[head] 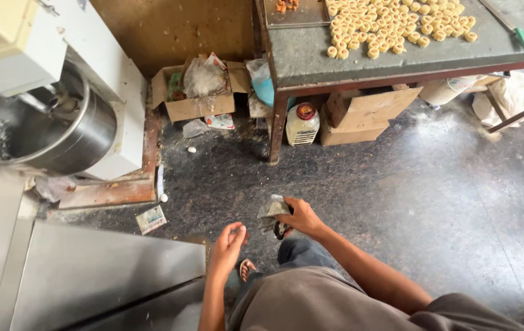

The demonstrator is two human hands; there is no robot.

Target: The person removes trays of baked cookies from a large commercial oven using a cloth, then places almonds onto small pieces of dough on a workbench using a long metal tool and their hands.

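A: What is in the right hand (302,216)?

B: A crumpled grey wrapper (272,208). The grip is clamped on it, thumb and fingers pinching it from the side, above the dark speckled floor (433,184) and in front of the person's knee.

A: And the left hand (228,244)?

B: Empty as far as I can see. Its fingers are curled in loosely, tips near the thumb, closed on nothing. It hangs just left of the wrapper, apart from it, beside the edge of the steel counter (96,276).

A: Where does the wrapper sit relative to the desk (384,52)?

B: Nearer the camera than the desk's front leg, well apart from it. The desk itself carries rows of small round pale dough pieces (397,24).

A: What lies under the desk?

B: A plastic jug with a red cap (302,124) by the leg, with cardboard boxes (366,113) to the right of it. To the left of the desk is an open carton stuffed with bags (197,92).

A: Further left?

B: A mixer with a steel bowl (59,132), well left of the desk.
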